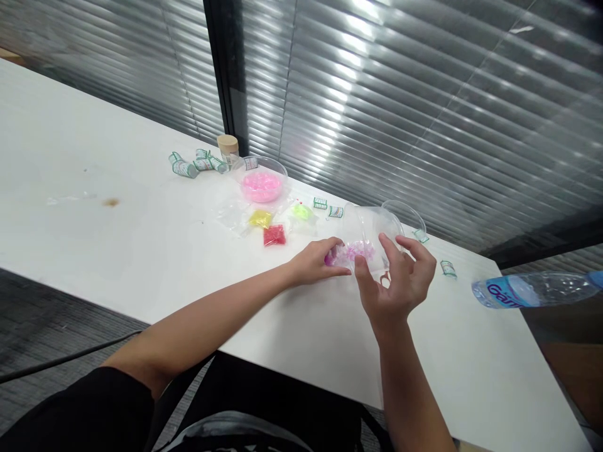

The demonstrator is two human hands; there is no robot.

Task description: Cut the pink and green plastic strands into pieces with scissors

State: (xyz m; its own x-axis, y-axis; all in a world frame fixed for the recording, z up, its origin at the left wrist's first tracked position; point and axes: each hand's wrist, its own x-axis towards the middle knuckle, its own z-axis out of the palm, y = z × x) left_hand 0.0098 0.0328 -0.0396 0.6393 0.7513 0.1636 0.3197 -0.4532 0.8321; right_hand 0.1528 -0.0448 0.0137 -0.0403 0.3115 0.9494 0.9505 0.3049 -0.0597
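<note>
A clear plastic cup (374, 221) lies tipped on its side over the table, with pink-purple bits (351, 252) in its lower part. My left hand (316, 262) grips the left end of the cup, thumb and fingers curved round it. Close by on the right, my right hand (398, 276) has its fingers spread and bent, thumb tip in front of the cup. Whether those fingertips touch the cup is hard to tell. Behind the right hand stands a round clear rim (406, 207), partly hidden by the cup.
Left of the cup are a clear bowl of pink material (262, 186), a yellow packet (260, 218), a red packet (274, 235) and a bright green lump (302, 211). Several green-edged labels (183, 165) lie about. A lidded jar (228, 147) stands behind; a water bottle (532, 290) is at right.
</note>
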